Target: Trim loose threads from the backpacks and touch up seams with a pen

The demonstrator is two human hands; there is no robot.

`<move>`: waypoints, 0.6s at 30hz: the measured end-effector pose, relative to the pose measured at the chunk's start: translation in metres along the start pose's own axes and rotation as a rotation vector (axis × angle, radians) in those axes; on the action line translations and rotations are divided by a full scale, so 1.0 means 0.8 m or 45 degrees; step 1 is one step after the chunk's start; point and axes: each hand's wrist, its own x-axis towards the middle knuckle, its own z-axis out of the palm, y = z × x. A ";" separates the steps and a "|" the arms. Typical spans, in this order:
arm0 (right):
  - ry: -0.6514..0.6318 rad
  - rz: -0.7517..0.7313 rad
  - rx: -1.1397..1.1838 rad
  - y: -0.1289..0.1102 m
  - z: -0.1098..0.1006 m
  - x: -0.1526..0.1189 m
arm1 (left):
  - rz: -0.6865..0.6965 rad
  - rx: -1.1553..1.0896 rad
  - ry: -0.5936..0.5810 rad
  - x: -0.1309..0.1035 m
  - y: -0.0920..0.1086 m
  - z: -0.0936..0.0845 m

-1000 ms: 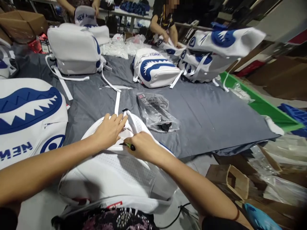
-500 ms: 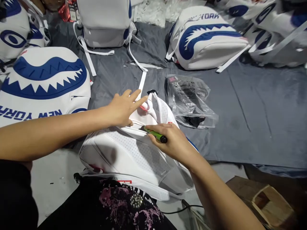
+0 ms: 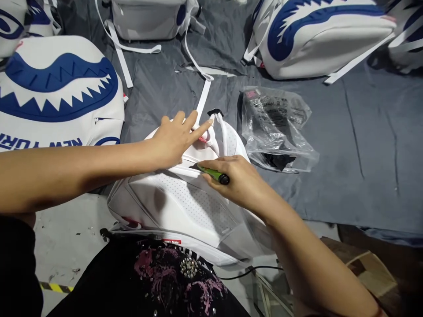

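A white backpack (image 3: 188,202) lies in front of me at the table's near edge, its dotted back panel and straps facing up. My left hand (image 3: 176,141) rests on its upper part with the fingers spread. My right hand (image 3: 234,180) is closed around a green pen-like tool (image 3: 213,173) with a black end. The tool's tip touches a small dark spot on the backpack's seam, just right of my left thumb. What the dark spot is, I cannot tell.
A clear plastic bag (image 3: 277,127) with black contents lies right of the backpack on the grey cloth (image 3: 357,176). White-and-blue backpacks stand at left (image 3: 62,92) and back right (image 3: 317,44). A cardboard box (image 3: 373,273) is low at the right.
The view has tilted down, so the things on the table appear higher in the picture. Both hands stay at nearly the same place on the backpack, the tool still held.
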 end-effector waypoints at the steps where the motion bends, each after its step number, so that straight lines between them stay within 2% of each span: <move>1: -0.010 -0.002 -0.008 0.001 -0.002 0.001 | 0.011 -0.014 0.005 0.000 -0.001 0.001; 10: -0.095 0.019 -0.117 -0.003 -0.008 0.011 | 0.072 -0.080 0.046 0.005 -0.009 0.009; 16: -0.047 0.046 -0.161 -0.008 -0.004 0.007 | 0.087 -0.009 -0.033 0.010 -0.010 0.002; 18: 0.013 0.020 -0.064 -0.007 0.003 0.007 | 0.080 0.018 -0.050 0.010 -0.010 0.000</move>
